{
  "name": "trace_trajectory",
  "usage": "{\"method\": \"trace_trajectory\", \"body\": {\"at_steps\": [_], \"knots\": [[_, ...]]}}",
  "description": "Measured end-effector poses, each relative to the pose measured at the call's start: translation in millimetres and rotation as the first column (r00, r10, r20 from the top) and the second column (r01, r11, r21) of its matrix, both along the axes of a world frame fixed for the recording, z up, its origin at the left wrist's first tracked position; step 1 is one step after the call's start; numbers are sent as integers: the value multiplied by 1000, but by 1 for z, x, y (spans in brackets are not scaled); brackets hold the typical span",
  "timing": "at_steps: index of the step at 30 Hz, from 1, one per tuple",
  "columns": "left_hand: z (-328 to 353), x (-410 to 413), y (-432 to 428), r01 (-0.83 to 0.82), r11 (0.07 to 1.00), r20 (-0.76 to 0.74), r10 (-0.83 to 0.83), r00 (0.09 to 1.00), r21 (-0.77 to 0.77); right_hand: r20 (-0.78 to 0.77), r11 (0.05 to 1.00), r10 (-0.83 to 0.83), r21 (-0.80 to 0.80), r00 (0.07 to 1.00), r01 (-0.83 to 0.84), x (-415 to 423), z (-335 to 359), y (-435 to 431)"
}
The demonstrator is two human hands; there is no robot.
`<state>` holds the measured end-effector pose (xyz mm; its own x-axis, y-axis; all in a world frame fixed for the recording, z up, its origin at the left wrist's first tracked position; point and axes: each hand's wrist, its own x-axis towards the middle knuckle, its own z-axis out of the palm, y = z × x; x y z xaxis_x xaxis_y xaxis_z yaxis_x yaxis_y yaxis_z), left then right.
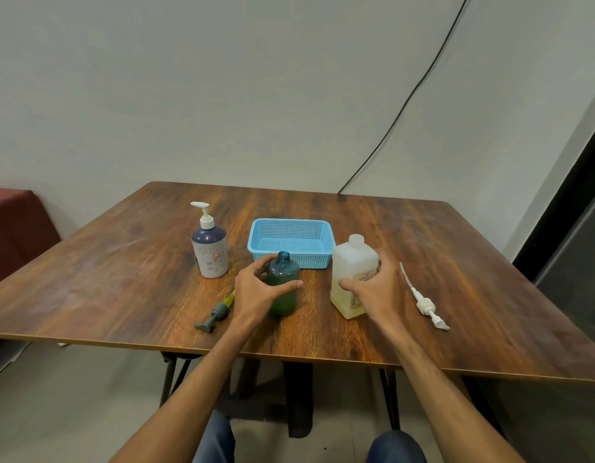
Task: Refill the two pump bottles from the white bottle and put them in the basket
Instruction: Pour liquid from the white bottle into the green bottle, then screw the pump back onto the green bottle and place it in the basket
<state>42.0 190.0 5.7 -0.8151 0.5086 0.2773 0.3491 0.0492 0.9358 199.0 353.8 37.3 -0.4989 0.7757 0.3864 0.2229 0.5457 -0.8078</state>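
Note:
A teal pump bottle [284,279] stands uncapped near the table's middle, and my left hand [256,290] grips it with the thumb across its front. Its grey-green pump [216,314] lies on the table just left of that hand. The white bottle [354,265], open-topped with yellowish liquid low inside, stands to the right. My right hand [378,289] holds it, thumb on the front face and fingers round its right side. A white pump [426,305] lies right of that hand. The second pump bottle [210,250], purple and white, stands at the left with its pump on.
The blue mesh basket [291,242] sits behind the two held bottles, with nothing in it. The wooden table [122,262] ends close to my body. A black cable [406,101] runs down the wall to the table's far edge.

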Motion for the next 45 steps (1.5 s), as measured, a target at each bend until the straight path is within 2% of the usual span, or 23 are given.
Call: {"method": "trace_trajectory", "body": {"at_steps": [12, 19, 23, 25, 26, 28, 30, 32, 34, 37, 42, 45], "knots": [[-9, 9, -5, 32, 999, -38, -34, 999, -33, -52, 998, 16, -67, 999, -20, 5, -17, -3], [-11, 7, -9, 92, 993, 3, -92, 996, -74, -45, 989, 72, -124, 996, -77, 10, -16, -7], [-4, 3, -21, 99, 994, 5, -98, 995, -44, -107, 987, 53, -144, 993, -69, 12, -16, -15], [0, -1, -32, 74, 997, -31, -75, 997, -27, -115, 997, -63, -57, 991, 56, 14, -15, -22], [3, -3, -40, 62, 998, -52, -63, 997, -20, -136, 987, -139, 56, 981, 147, 16, -13, -27], [6, -6, -56, 18, 999, -107, -22, 994, -41, -268, 900, -219, 316, 938, 301, 19, -8, -43], [7, -9, -73, -99, 991, -174, 82, 981, -92, -380, 820, -159, 463, 911, 336, 16, -7, -61], [2, -11, -88, -212, 968, -199, 184, 963, -135, -383, 811, -57, 521, 922, 266, 6, -13, -76], [-7, -10, -99, -268, 944, -222, 224, 949, -193, -315, 863, 29, 487, 949, 136, -7, -24, -86], [-22, -9, -108, -307, 914, -284, 231, 931, -264, -187, 935, 99, 354, 977, -27, -24, -37, -96], [-41, -9, -107, -327, 886, -343, 211, 915, -328, 38, 974, 124, 188, 992, -129, -51, -51, -100], [-44, -10, -101, -362, 865, -395, 215, 893, -348, 64, 982, 177, 62, 982, -181, -60, -52, -97]]}}
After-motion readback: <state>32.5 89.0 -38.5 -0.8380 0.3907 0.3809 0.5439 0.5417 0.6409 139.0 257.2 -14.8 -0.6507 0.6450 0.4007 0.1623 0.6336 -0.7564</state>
